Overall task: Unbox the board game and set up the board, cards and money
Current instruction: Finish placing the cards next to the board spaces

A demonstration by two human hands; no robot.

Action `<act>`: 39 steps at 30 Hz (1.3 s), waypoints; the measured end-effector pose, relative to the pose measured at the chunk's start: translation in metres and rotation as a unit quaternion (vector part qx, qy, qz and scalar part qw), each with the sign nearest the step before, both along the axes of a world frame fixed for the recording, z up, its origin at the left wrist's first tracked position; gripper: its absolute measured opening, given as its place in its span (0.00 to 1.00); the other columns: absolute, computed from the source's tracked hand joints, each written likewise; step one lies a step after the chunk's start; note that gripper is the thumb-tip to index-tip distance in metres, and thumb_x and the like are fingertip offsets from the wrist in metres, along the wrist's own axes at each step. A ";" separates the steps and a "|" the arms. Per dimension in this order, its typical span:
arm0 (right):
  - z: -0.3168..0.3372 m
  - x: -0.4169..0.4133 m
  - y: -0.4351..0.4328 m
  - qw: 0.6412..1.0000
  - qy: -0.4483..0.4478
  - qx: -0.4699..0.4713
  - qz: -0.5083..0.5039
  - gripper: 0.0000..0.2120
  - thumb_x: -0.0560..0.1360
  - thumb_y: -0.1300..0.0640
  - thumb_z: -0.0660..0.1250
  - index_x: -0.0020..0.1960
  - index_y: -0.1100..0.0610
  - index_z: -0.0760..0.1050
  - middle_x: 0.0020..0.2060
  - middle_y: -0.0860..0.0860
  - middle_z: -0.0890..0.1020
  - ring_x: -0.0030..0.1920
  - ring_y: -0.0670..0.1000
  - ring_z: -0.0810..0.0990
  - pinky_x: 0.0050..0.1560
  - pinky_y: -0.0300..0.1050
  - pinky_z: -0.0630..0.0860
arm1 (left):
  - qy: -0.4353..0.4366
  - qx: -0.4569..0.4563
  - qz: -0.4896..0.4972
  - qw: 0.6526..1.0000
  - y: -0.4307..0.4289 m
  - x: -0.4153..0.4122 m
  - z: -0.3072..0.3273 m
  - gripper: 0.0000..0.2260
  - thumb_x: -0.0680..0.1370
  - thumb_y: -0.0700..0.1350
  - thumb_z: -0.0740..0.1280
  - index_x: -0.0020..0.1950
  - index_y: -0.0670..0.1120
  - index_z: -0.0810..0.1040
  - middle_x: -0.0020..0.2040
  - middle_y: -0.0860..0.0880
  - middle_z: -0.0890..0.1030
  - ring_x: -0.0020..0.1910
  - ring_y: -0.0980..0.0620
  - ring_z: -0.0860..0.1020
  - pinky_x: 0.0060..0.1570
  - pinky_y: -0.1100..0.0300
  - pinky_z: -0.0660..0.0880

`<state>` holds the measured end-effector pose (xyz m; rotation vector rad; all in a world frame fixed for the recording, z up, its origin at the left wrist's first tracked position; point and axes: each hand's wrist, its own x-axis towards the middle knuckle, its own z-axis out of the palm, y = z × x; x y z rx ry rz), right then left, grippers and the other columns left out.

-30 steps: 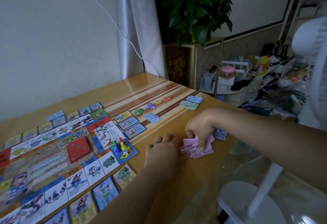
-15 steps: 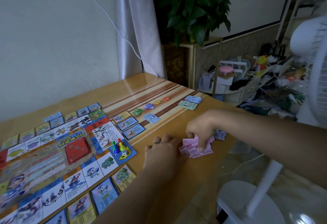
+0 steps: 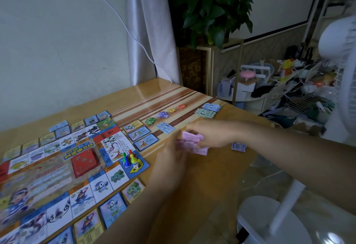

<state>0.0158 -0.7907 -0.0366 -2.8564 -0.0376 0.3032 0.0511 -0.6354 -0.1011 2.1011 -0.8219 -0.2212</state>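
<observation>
The right hand (image 3: 209, 136) reaches in from the right, forearm stretched across the table (image 3: 192, 201) edge, wrist level, knuckles up. Its fingers curl down round a loose stack of pink notes (image 3: 192, 140), gripping it; note edges stick out above the fingers and below the palm. The stack sits near the table's right edge, beside the board's far corner.

The left hand (image 3: 170, 159) comes up from the bottom of the view, back of the hand upward, fingers pointing at the left end of the pink notes and touching them. Motion blur smears this hand, so I cannot tell whether it pinches the stack or only rests against it.

The board (image 3: 57, 166) lies flat on the left of the table, with a red card deck (image 3: 84, 162) in its middle and coloured pawns (image 3: 128, 158) and a die (image 3: 135, 165) on its blue corner square. Property cards (image 3: 141, 134) lie along its outer edges. Beyond the hands, 1 blue note (image 3: 165, 127) lies alone; further back are a green pile (image 3: 205, 112) and a blue pile (image 3: 212, 107). A purple note (image 3: 238, 146) lies just past the right wrist. 4 star tokens (image 3: 163, 114) form a row between cards and piles. A white fan (image 3: 342, 51) stands at right.
</observation>
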 end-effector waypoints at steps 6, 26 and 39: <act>-0.033 -0.005 0.022 0.993 -0.067 0.090 -0.047 0.18 0.78 0.58 0.64 0.67 0.53 0.67 0.64 0.50 0.72 0.60 0.50 0.74 0.56 0.42 0.72 | -0.012 0.021 0.002 1.000 0.009 -0.001 -0.006 0.29 0.81 0.39 0.57 0.77 0.55 0.49 0.71 0.50 0.69 0.63 0.57 0.71 0.59 0.64 0.68; -0.070 -0.007 0.019 0.954 -0.180 0.165 -0.173 0.14 0.77 0.64 0.61 0.61 0.53 0.71 0.57 0.49 0.76 0.56 0.49 0.76 0.55 0.43 0.74 | -0.112 0.174 -0.007 0.978 -0.010 -0.002 -0.017 0.28 0.83 0.48 0.53 0.78 0.52 0.40 0.78 0.47 0.51 0.76 0.47 0.53 0.76 0.49 0.48; -0.017 -0.008 0.064 0.817 -0.101 0.543 -0.165 0.14 0.78 0.70 0.59 0.58 0.61 0.77 0.48 0.57 0.82 0.44 0.48 0.78 0.44 0.40 0.72 | 0.098 -0.134 0.018 0.986 0.036 0.004 0.048 0.35 0.79 0.47 0.64 0.78 0.54 0.46 0.56 0.57 0.76 0.45 0.69 0.77 0.44 0.74 0.72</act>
